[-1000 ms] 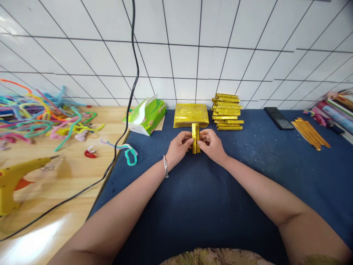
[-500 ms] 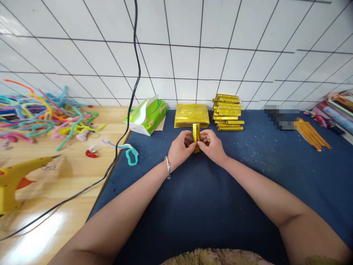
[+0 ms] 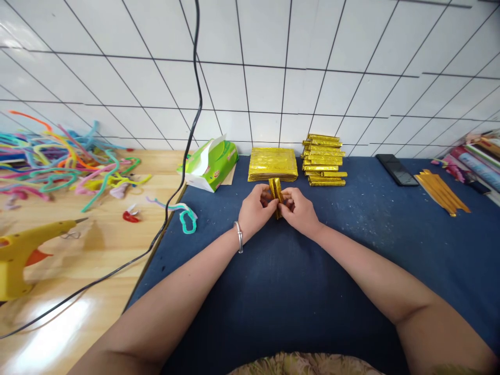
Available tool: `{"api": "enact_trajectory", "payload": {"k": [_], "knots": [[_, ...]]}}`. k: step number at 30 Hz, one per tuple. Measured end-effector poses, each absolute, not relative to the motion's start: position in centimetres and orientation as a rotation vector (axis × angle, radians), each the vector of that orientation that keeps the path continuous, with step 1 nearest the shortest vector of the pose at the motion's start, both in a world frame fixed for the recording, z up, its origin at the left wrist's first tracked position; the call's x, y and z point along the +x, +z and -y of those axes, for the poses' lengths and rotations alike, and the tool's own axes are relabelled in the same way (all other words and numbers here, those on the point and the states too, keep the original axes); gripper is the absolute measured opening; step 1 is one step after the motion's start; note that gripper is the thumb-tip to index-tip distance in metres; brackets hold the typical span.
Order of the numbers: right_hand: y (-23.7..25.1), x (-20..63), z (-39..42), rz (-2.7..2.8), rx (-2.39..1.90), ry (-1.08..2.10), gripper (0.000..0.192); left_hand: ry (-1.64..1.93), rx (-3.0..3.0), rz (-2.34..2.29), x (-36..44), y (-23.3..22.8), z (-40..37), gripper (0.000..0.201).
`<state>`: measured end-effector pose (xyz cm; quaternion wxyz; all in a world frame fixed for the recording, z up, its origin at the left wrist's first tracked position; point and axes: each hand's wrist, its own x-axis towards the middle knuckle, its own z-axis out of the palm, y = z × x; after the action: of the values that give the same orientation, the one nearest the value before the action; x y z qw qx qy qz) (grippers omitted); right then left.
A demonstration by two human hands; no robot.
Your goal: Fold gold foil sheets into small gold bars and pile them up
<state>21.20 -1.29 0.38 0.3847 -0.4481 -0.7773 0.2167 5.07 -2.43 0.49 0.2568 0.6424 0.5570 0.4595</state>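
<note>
A narrow folded strip of shiny gold paper (image 3: 275, 187) stands nearly upright between my hands, its top leaning slightly left. My left hand (image 3: 255, 208), with a silver bracelet at the wrist, pinches it from the left side. From the other side, the thumb and fingers of my right hand (image 3: 299, 211) grip the same strip. Just beyond lies a flat stack of gold paper sheets (image 3: 272, 162). To its right is a pile of folded gold paper strips (image 3: 323, 159). My fingers hide part of the held strip.
A green tissue pack (image 3: 219, 162) lies back left. Leftward are a yellow glue gun (image 3: 35, 245), colourful pipe cleaners (image 3: 74, 166) and a bent teal pipe cleaner (image 3: 188, 221). A black cable (image 3: 167, 208) crosses the left side. At right lie a phone (image 3: 397, 170) and flattened gold strips (image 3: 443, 191).
The gold paper strip has turned a little, its top tipping left, and a lengthwise fold shows more plainly. Both hands stay closed on it in almost the same place.
</note>
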Motion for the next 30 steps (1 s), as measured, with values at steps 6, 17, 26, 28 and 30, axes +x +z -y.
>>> {"api": "enact_trajectory", "payload": {"k": [6,17,26,28,30], "knots": [[0.26,21.26,1.15,1.936,-1.126,0.594,0.031,1.267,1.76,-1.441,4.98,0.56,2.5,0.036],[0.18,21.35,0.92,1.887,-1.127,0.677,0.029,1.267,1.863,-1.423,4.61,-0.01,2.23,0.04],[0.13,21.42,0.71,1.852,-1.145,0.693,0.028,1.233,1.969,-1.38,4.51,0.31,2.17,0.04],[0.17,21.41,0.71,1.841,-1.151,0.695,0.028,1.238,1.97,-1.369,4.52,0.19,2.11,0.04],[0.22,21.4,0.74,1.831,-1.154,0.7,0.028,1.24,1.97,-1.369,4.54,0.08,2.05,0.04]]}}
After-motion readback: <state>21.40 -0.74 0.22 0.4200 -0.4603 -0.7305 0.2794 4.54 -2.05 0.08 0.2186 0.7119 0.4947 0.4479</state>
